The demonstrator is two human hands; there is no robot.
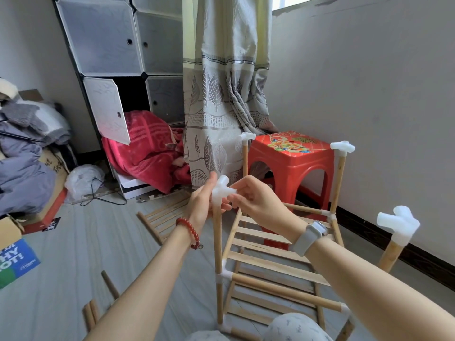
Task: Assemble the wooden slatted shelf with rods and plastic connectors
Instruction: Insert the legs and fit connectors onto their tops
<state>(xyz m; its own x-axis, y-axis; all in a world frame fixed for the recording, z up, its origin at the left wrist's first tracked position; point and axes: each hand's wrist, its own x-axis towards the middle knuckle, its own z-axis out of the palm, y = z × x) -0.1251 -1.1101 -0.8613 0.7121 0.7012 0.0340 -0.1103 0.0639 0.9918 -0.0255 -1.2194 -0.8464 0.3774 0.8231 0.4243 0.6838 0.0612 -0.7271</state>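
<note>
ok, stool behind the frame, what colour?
Red stool, with a floral print in yellow, green and orange on the seat. The head view, the only one, shows it.

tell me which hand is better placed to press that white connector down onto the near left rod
Right, probably. The right hand pinches the connector from its side arm and can push down, while the left hand sits lower behind the rod, better placed to steady it.
</note>
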